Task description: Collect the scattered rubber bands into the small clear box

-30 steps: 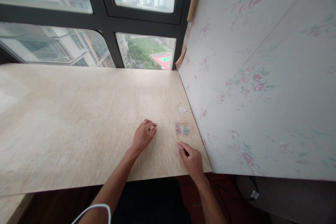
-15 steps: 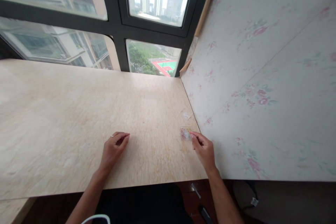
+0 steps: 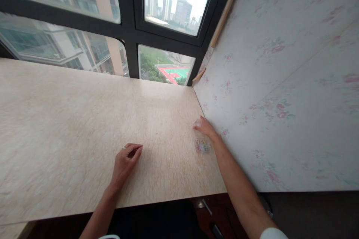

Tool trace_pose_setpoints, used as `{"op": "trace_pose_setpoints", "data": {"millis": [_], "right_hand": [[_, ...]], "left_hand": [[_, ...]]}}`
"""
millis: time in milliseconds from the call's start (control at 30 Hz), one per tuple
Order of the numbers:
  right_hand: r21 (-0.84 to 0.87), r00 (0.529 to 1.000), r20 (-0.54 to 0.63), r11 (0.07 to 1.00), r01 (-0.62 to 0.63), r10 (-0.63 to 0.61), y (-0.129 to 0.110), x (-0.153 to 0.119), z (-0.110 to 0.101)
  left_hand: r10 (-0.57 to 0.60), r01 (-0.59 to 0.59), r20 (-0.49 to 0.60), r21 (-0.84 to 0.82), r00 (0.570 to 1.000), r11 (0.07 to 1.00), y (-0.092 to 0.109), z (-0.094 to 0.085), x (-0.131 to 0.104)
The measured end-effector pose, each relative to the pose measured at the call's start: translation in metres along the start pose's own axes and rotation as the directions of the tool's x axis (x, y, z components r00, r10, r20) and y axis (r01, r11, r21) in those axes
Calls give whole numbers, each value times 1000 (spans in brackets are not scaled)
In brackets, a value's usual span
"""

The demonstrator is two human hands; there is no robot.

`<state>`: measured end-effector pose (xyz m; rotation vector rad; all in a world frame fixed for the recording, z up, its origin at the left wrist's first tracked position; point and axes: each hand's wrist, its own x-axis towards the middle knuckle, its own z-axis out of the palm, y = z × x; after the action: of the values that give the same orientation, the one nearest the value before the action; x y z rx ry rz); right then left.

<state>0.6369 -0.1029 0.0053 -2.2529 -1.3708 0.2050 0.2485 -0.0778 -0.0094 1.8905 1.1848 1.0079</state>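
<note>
A small clear plastic box point(image 3: 202, 145) holding several tiny coloured pieces, too small to name, sits on the marble-patterned sill near the wall. Just beyond it, my right hand point(image 3: 206, 127) has its thumb and fingers around the sides of a clear plastic lid-like piece point(image 3: 197, 123), partly hidden by the hand. My left hand point(image 3: 127, 158) rests on the sill to the left, a ring on one finger. Its thumb and fingertips are pinched together, and whatever is between them, if anything, is too small to make out.
The pale sill point(image 3: 70, 130) runs up to a dark-framed window point(image 3: 129, 44) at the back. A wall with floral paper point(image 3: 280, 82) borders it on the right. Below the front edge, a dark object point(image 3: 215, 229) lies on a reddish surface.
My right hand has left the box of small pieces and reached farther forward to the clear plastic lid-like piece. The left hand keeps its pinch. The camera view has shifted slightly.
</note>
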Motion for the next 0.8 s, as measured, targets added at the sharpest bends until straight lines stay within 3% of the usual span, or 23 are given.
{"op": "trace_pose_setpoints", "data": {"millis": [233, 333, 367, 433, 500, 533, 700, 800], "right_hand": [[13, 999, -36, 1000, -15, 15, 2, -5, -6], [351, 992, -99, 936, -38, 77, -14, -19, -13], [537, 990, -89, 842, -46, 110, -22, -26, -16], [846, 993, 32, 526, -85, 110, -43, -42, -25], [959, 984, 177, 222, -173, 6, -65, -59, -34], [971, 978, 205, 128, -200, -24, -75, -68, -38], [900, 906, 414, -112, -422, -87, -111, -101, -40], [779, 832, 519, -292, -555, -195, -121, -111, -36]], "left_hand": [[13, -13, 10, 11, 1000, 1000, -4, 2, 0], [13, -13, 11, 16, 1000, 1000, -5, 2, 0], [13, -14, 12, 17, 1000, 1000, -5, 2, 0], [15, -16, 17, 17, 1000, 1000, -5, 2, -1], [16, -17, 22, 16, 1000, 1000, -5, 2, -1], [16, -17, 22, 14, 1000, 1000, -6, 2, -1], [46, -46, -9, 5, 999, 999, -1, 3, -3], [151, -151, -10, -37, 989, 988, 21, 5, -6]]}}
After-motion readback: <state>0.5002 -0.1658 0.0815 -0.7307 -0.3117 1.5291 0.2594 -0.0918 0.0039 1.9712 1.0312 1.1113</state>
